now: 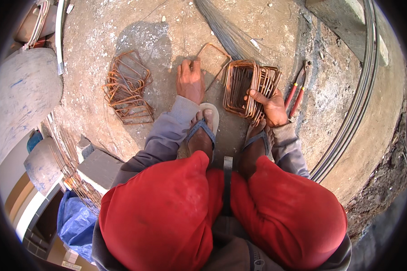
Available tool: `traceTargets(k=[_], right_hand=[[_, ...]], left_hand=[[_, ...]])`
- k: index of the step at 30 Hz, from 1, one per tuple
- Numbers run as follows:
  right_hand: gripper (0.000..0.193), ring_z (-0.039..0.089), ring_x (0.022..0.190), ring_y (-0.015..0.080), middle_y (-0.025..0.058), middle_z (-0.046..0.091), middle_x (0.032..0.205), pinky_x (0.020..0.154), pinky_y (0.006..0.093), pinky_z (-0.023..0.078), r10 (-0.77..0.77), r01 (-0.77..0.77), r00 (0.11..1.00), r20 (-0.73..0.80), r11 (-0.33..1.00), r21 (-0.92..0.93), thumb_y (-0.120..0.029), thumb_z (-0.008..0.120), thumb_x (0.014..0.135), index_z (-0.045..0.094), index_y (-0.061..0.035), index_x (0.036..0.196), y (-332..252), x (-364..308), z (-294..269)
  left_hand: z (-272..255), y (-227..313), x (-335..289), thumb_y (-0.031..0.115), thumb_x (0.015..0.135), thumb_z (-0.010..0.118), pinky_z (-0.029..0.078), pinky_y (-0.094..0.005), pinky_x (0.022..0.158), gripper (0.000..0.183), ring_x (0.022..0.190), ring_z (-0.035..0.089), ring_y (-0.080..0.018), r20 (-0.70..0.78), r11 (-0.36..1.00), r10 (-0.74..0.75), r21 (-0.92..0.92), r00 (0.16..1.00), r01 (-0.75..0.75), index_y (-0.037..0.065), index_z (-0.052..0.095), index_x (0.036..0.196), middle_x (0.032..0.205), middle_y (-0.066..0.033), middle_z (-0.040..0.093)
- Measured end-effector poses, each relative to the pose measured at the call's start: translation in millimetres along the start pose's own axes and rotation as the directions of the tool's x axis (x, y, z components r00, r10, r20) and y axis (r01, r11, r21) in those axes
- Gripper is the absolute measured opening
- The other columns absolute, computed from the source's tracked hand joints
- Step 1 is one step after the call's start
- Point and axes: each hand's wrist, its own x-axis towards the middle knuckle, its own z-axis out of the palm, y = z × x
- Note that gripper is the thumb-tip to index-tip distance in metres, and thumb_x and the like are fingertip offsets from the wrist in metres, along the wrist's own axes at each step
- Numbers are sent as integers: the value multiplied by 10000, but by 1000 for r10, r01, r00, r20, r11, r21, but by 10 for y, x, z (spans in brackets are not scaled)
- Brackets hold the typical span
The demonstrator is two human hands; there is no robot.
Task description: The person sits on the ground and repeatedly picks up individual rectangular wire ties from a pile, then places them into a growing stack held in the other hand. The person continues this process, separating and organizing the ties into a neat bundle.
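My right hand (272, 106) is closed round the side of a stack of rusty rebar stirrups (242, 90), bent into rectangles and held upright over the ground by my right foot. My left hand (191, 82) reaches down to the ground with its fingers curled. A single stirrup (220, 50) runs from those fingers toward the stack; its end meets the index finger, and the fingertips themselves are hidden. A loose heap of more rusty stirrups (128, 88) lies to the left of my left hand, apart from it.
Red-handled pincers (298, 88) lie right of my right hand. A bundle of thin tie wire (221, 29) lies ahead. Long dark bars (355, 106) curve along the right, near a concrete block (339, 22). A grey block (99, 168) and blue tarp (74, 221) are at lower left.
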Motion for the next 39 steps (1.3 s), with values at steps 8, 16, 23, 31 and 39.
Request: traceTargets(k=[8,16,23,31,39], right_hand=[[271,695,758,209,117,695,910,688,322,578,-56,56,998,16,998,-26,16,700,834,592,11,1083,15,5,-13],[269,676,741,186,92,697,896,708,308,556,-50,50,999,-14,999,-22,56,687,818,612,25,1074,-11,-8,27],[249,693,738,208,117,706,884,702,324,571,-69,68,997,-29,997,-20,29,715,805,625,28,1037,17,-8,-26],[201,685,732,189,100,705,877,690,316,564,-29,29,1000,-2,1000,9,28,709,816,645,21,1007,-14,-13,-5],[262,683,763,173,101,709,922,687,300,565,-48,49,999,20,998,-44,9,725,814,647,34,1063,21,15,-57]], left_hand=[[1,-62,244,71,768,705,484,-485,783,400,938,586,-429,166,966,-222,-94,961,239,30,580,1146,1045,-227,527],[102,-117,216,11,755,614,489,-522,767,331,865,598,-468,180,988,-149,-9,972,153,-16,563,1080,1010,-284,539],[-627,91,209,84,785,680,517,-386,703,278,783,669,-343,337,908,-135,-334,932,252,-23,624,1036,876,-216,670],[-427,362,-133,164,832,705,505,-287,622,245,657,650,-148,472,602,-101,-672,876,432,-29,684,983,772,-137,704],[-42,691,-107,173,913,682,504,-218,627,238,694,610,-73,531,365,-146,-755,834,545,-22,670,1048,825,-38,677]])
